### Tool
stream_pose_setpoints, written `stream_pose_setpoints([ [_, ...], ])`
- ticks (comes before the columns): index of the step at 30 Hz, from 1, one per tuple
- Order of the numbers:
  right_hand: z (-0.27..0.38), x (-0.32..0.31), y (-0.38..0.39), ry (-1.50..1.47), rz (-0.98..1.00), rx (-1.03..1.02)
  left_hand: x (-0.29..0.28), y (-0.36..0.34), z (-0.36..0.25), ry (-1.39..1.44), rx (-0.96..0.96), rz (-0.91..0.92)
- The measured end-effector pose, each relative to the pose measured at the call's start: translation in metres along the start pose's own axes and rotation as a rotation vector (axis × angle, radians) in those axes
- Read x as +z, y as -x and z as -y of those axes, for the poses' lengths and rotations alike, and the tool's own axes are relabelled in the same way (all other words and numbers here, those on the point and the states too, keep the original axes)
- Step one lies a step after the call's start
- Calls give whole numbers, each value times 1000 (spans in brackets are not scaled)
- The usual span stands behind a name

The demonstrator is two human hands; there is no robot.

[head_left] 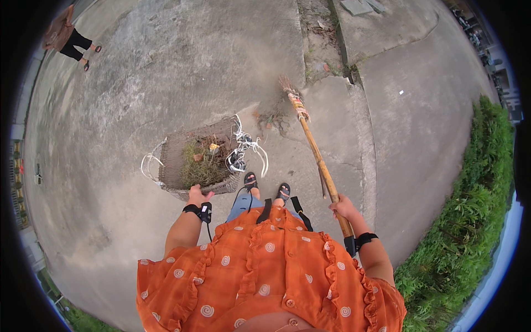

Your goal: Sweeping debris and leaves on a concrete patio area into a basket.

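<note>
My left hand is closed on the near rim of a woven basket, its thumb along the edge. Dry grass and leaves lie inside, with a yellowish scrap among them. White cord loops hang at both ends of the basket. On the other side, my right hand grips the bamboo handle of a broom. Its twig head, bound with pinkish wrapping, points away from me over the concrete. Between broom and basket is a small scatter of debris.
Concrete ground surrounds my sandalled feet. A gutter strip with litter runs away ahead, beside pale slabs. Green bushes border the right. Another person stands far left.
</note>
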State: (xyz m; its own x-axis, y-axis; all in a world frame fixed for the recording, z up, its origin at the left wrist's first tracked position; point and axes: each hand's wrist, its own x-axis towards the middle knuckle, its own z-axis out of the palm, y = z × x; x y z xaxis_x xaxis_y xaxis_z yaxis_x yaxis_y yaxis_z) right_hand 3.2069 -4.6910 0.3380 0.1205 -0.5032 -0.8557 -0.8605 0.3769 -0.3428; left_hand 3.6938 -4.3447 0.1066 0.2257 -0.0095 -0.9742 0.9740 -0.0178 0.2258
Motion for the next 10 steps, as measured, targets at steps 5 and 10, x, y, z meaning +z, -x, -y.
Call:
stream_pose_setpoints([
  [5, -2, 70, -60, 131, -45, 74, -12, -67, -16, -206, 13, 78],
  [10, -28, 110, -33, 348, -20, 168, -6, -57, -26, -354, 40, 73],
])
